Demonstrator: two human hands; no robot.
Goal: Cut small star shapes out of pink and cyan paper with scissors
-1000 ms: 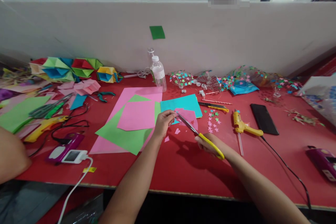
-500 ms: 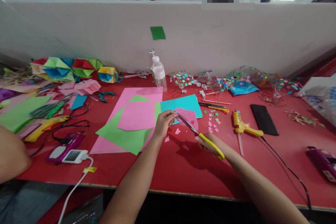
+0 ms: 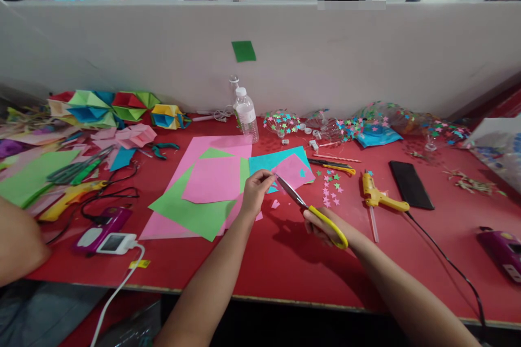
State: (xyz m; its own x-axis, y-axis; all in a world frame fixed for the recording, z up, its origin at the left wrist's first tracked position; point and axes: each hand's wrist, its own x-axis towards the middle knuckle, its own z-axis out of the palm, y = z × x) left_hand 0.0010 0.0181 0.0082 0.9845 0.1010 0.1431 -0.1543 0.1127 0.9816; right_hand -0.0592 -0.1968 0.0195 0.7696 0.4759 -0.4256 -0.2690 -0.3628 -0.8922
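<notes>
My right hand [image 3: 323, 224] grips scissors [image 3: 328, 225] with yellow handles, their blades pointing up and left. The blade tips meet the fingertips of my left hand [image 3: 257, 187], which is closed in a pinch on a tiny piece of pink paper, mostly hidden. Just beyond the blades, a pink sheet [image 3: 288, 167] with a star-shaped hole lies over a blue sheet [image 3: 260, 161]. Pink paper scraps [image 3: 275, 204] are scattered below my left hand. Small pink and green stars [image 3: 331, 187] lie to the right of the blades.
Large pink and green sheets [image 3: 203, 222] lie left. A yellow glue gun [image 3: 380, 198], phone [image 3: 412, 184] and cutter [image 3: 337, 168] lie right. Behind stand a bottle [image 3: 247, 114] and star-covered plastic pieces [image 3: 281, 122]. Another person's arm [image 3: 20, 241] shows at the left edge.
The larger pink sheet has come away from the blades and now lies flat on the blue sheet, showing a star-shaped hole. Both hands have hardly moved.
</notes>
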